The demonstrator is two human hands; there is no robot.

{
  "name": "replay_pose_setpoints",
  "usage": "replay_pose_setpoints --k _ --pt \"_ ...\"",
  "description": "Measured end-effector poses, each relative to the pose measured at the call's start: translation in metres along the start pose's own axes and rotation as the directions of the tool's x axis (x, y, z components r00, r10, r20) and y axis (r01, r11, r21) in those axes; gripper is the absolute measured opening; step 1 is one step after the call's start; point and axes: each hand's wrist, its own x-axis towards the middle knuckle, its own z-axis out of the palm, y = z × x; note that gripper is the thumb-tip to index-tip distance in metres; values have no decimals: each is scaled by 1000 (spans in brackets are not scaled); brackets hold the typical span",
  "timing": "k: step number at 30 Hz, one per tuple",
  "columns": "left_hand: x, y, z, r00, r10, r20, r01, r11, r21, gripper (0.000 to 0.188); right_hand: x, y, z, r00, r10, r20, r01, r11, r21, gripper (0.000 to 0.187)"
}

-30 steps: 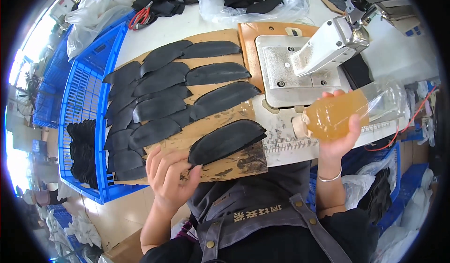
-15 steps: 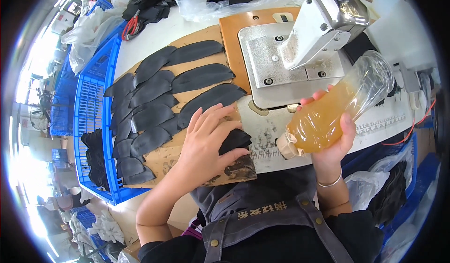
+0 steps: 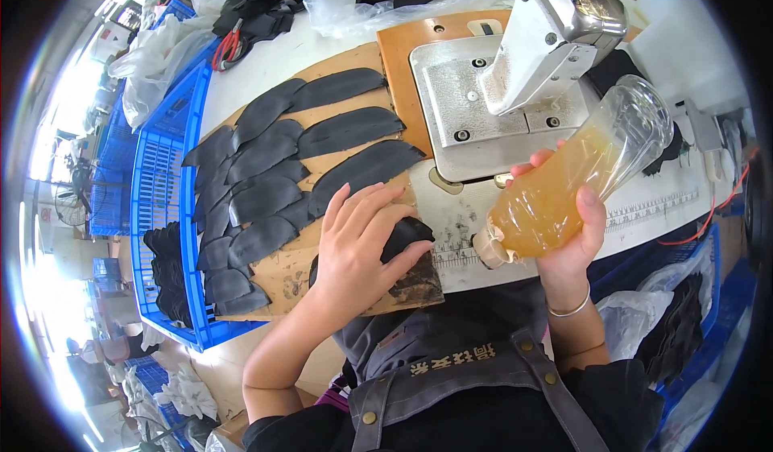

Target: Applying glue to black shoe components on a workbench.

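My right hand is wrapped round a clear plastic bottle of cloudy amber liquid. The bottle is tilted, its tan-wrapped mouth pointing down and left, close to the cardboard's right edge. With fingers spread, my left hand rests on a black curved piece near the front edge of the brown cardboard. The hand covers most of that piece. Several black leaf-shaped pieces lie in overlapping rows on the cardboard, beyond and left of my left hand.
A white machine head over a metal plate stands at the back right. A printed ruler strip runs along the table's front. At left is a blue crate holding black pieces. Red-handled scissors and plastic bags lie behind.
My right hand and the bottle have shifted very slightly left and up. My left hand stays on the black piece; a little more black shows beside its wrist.
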Motion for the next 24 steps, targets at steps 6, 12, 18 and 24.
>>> replay_pose_setpoints --k 6,12,18,24 --pt "1 1 -3 1000 5 -17 -5 1000 5 32 1 0 0 1000 8 4 -8 1000 3 53" --pt "1 -3 -5 998 -42 36 46 994 -99 25 -1 0 1 1000 0 13 1 1000 -31 54" --pt "2 -5 -3 998 -52 48 56 993 -101 28 -4 0 12 988 28 153 -17 997 -74 65" --pt "3 -9 -4 996 -88 6 86 964 -250 25 -16 2 28 917 224 330 -221 974 -46 78"
